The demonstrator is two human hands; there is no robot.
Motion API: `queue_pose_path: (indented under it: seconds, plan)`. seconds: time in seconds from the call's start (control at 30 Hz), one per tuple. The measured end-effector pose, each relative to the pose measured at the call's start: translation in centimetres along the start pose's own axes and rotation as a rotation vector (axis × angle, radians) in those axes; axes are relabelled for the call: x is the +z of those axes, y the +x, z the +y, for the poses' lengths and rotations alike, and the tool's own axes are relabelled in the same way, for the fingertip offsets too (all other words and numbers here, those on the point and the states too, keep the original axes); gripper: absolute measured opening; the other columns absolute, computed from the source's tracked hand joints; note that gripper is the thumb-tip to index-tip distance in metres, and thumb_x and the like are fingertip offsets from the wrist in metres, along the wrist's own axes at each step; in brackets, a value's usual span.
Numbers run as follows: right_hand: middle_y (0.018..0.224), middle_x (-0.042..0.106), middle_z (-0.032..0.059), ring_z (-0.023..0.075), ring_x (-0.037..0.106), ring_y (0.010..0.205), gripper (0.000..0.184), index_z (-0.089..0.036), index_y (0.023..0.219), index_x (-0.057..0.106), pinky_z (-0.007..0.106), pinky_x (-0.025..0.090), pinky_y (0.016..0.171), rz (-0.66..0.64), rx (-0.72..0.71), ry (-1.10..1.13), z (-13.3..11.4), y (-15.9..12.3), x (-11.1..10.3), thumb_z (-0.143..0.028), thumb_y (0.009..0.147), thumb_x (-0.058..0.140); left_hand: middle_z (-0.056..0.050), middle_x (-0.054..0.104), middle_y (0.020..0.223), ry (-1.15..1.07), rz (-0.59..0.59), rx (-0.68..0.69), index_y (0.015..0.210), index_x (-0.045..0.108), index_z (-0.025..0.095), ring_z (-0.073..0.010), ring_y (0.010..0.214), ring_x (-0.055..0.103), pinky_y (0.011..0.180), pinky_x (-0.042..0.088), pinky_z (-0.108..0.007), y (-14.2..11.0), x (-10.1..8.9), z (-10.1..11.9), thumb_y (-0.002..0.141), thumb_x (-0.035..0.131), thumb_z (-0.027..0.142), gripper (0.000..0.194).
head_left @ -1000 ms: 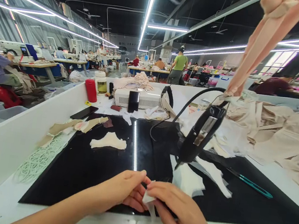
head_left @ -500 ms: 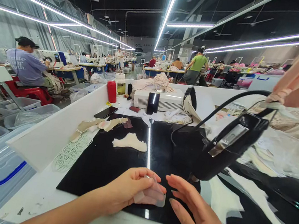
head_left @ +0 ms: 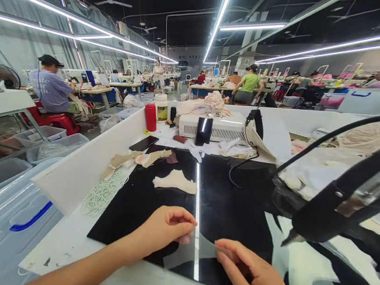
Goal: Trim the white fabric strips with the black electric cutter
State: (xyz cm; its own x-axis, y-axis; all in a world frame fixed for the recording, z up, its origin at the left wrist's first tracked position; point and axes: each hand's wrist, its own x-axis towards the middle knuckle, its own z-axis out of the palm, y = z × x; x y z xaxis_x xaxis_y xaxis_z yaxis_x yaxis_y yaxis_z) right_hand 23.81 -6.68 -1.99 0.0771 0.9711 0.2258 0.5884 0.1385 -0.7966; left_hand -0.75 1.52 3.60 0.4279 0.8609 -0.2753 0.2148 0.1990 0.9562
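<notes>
A thin translucent film piece [head_left: 206, 247] is stretched low over the black mat [head_left: 136, 222]. My left hand [head_left: 167, 229] pinches its left side between thumb and fingers. At its right corner, the thumb and forefinger of my right hand [head_left: 259, 277] are closed on it. Beyond my left hand lies a cream cut fabric piece [head_left: 175, 181]. To the right of my right hand, cream pieces with translucent backing [head_left: 310, 268] rest on the mat, under the pointed tip of a black corded tool [head_left: 340, 201].
Pale green cord [head_left: 105, 192] and beige scraps [head_left: 119, 163] lie at the left, near a phone [head_left: 143, 143]. A white vented box [head_left: 227, 129], a red cylinder [head_left: 150, 117] and a jar [head_left: 161, 110] stand at the back. Several people work beyond; one wears a purple shirt [head_left: 49, 87].
My right hand has closed on the film's right corner; before, only my left hand held it. The film now spans both hands. The view has shifted, and the black tool appears farther right.
</notes>
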Motion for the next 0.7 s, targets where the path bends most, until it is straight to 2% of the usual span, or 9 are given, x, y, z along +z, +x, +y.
queue_pose_path:
  seconds: [0.13, 0.2, 0.33, 0.4, 0.5, 0.63, 0.7]
  plan:
    - [0.078, 0.076, -0.0027, 0.0204, 0.072, 0.067, 0.027, -0.035, 0.1, 0.08, 0.028, 0.059, 0.064, 0.012, -0.044, -0.094, 0.0, -0.2, 0.2, -0.049, 0.11, 0.06, -0.003, 0.075, 0.088, 0.132, 0.005, 0.058, 0.103, 0.08, 0.018, -0.0179, 0.078, 0.069, 0.079, 0.057, -0.032, 0.5, -0.4, -0.6, 0.09, 0.074, 0.047, 0.033]
    - [0.084, 0.079, -0.0016, 0.0208, 0.073, 0.071, 0.027, -0.034, 0.099, 0.078, 0.029, 0.06, 0.067, 0.018, -0.07, -0.125, 0.0, -0.2, 0.3, -0.049, 0.111, 0.058, -0.002, 0.075, 0.087, 0.229, 0.017, 0.093, 0.102, 0.081, 0.019, -0.0186, 0.078, 0.068, 0.076, 0.056, -0.031, 0.5, -0.5, -0.4, 0.093, 0.07, 0.042, 0.027]
    - [0.099, 0.081, 0.0029, 0.0242, 0.076, 0.087, 0.036, -0.032, 0.095, 0.073, 0.032, 0.061, 0.071, 0.035, -0.15, -0.182, 0.4, -0.4, 0.5, -0.05, 0.116, 0.051, -0.002, 0.076, 0.096, 0.455, 0.089, 0.194, 0.092, 0.083, 0.023, -0.0194, 0.085, 0.066, 0.079, 0.05, -0.031, 0.7, -0.4, 0.4, 0.091, 0.071, 0.029, 0.014]
    - [0.1, 0.08, 0.0041, 0.0251, 0.075, 0.088, 0.041, -0.031, 0.095, 0.072, 0.035, 0.061, 0.076, 0.049, -0.192, -0.228, 0.9, -0.3, 0.6, -0.053, 0.119, 0.046, -0.001, 0.076, 0.098, 0.532, 0.108, 0.225, 0.091, 0.084, 0.024, -0.0196, 0.086, 0.065, 0.081, 0.049, -0.032, 1.1, -0.3, 0.6, 0.092, 0.07, 0.027, 0.014]
    - [0.095, 0.078, 0.0036, 0.0247, 0.073, 0.081, 0.044, -0.031, 0.097, 0.072, 0.038, 0.058, 0.074, 0.064, -0.279, -0.311, 2.1, 0.0, 0.5, -0.055, 0.12, 0.044, -0.001, 0.078, 0.104, 0.587, 0.126, 0.25, 0.101, 0.086, 0.026, -0.02, 0.087, 0.067, 0.084, 0.051, -0.033, 1.9, -0.1, 0.3, 0.095, 0.069, 0.03, 0.019]
    - [0.097, 0.077, 0.0037, 0.0245, 0.075, 0.081, 0.035, -0.03, 0.118, 0.075, 0.039, 0.059, 0.075, 0.145, -0.391, -0.391, 2.7, -0.1, 0.3, -0.054, 0.12, 0.048, -0.002, 0.079, 0.114, 0.571, 0.165, 0.28, 0.116, 0.084, 0.027, -0.0202, 0.088, 0.069, 0.085, 0.054, -0.033, 2.8, -0.4, -0.2, 0.098, 0.064, 0.037, 0.029]
    - [0.097, 0.076, 0.0046, 0.0249, 0.076, 0.083, 0.036, -0.029, 0.125, 0.074, 0.039, 0.06, 0.078, 0.184, -0.381, -0.425, 2.4, -0.7, -0.1, -0.051, 0.122, 0.045, -0.004, 0.078, 0.107, 0.544, 0.174, 0.301, 0.114, 0.084, 0.025, -0.0206, 0.085, 0.068, 0.084, 0.056, -0.033, 2.8, -0.7, -0.4, 0.097, 0.061, 0.038, 0.031]
